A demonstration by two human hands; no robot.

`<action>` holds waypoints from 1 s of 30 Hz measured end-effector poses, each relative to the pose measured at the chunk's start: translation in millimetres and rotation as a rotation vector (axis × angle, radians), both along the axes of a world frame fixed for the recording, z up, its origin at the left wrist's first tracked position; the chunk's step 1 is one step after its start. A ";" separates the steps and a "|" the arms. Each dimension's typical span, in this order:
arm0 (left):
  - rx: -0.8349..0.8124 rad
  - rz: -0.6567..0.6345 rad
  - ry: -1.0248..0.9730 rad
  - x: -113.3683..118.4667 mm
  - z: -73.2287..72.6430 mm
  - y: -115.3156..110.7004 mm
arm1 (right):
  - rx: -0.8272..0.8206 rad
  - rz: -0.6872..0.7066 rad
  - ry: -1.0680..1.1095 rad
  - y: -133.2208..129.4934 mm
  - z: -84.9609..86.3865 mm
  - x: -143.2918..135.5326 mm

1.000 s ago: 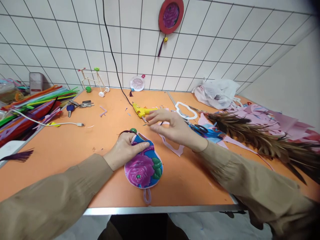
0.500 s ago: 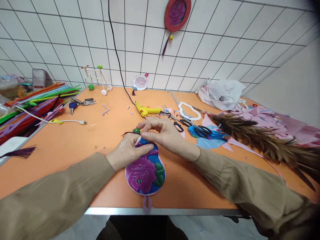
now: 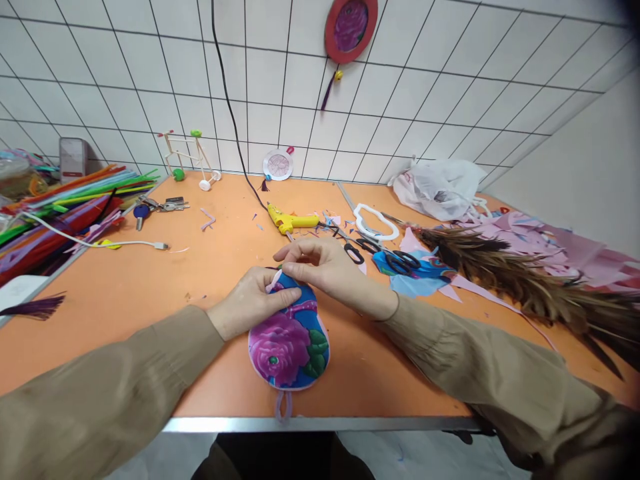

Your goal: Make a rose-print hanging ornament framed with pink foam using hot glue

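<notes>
A gourd-shaped fabric ornament (image 3: 283, 350), blue with a purple rose and green leaves, lies at the front of the table with its narrow end away from me. A pale purple loop (image 3: 283, 405) sticks out of its near end. My left hand (image 3: 253, 300) grips the narrow end from the left, thumb on top of the cloth. With thumb and fingers closed, my right hand (image 3: 320, 267) pinches the tip. A green bead is mostly hidden behind the fingers at that tip.
Beyond my hands lie a yellow glue gun (image 3: 293, 220), black-handled scissors (image 3: 403, 262) and a white gourd-shaped frame (image 3: 377, 223). Brown feathers (image 3: 525, 287) and pink cloth (image 3: 540, 247) fill the right. Keys (image 3: 163, 203), a white cable (image 3: 125, 243) and coloured pipe cleaners (image 3: 75, 207) sit left.
The green bead and dark tassel threads at the tip have gone mostly out of sight behind my fingers. The near loop has swung slightly left. Both hands keep their hold.
</notes>
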State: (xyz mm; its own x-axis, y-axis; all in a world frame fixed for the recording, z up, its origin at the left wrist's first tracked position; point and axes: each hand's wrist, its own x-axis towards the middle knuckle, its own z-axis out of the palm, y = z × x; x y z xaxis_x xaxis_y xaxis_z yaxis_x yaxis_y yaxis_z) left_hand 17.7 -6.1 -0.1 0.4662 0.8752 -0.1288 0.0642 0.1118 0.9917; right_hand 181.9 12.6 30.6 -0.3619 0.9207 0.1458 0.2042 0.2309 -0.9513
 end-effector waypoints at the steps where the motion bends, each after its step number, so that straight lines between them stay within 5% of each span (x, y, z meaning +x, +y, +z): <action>1: -0.024 0.000 -0.010 -0.2 0.6 -0.2 | -0.015 -0.003 0.024 0.5 -0.5 -0.1; 8: -0.172 0.006 -0.137 -6.0 5.7 2.3 | -0.030 -0.080 0.251 10.2 1.2 9.4; 17: -0.026 0.114 0.027 -22.1 17.2 12.9 | 0.204 -0.161 0.034 22.3 2.5 20.5; 22: 0.097 0.071 0.168 -24.0 23.6 14.6 | 0.427 0.053 -0.157 18.8 -2.4 20.6; 25: 0.123 0.055 0.183 -24.5 26.3 13.9 | 0.381 0.155 -0.178 20.8 -3.7 21.6; 30: 0.084 0.119 0.097 -29.6 33.4 14.7 | 0.157 0.122 -0.050 29.5 -1.2 23.9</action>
State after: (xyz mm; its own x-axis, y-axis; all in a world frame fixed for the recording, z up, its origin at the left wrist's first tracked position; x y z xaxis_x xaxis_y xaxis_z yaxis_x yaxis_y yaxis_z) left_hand -11.9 8.6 33.2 0.3479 0.9329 -0.0924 0.1518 0.0412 0.9875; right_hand 205.9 42.1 29.3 -0.4797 0.8372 0.2628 0.2117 0.4011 -0.8913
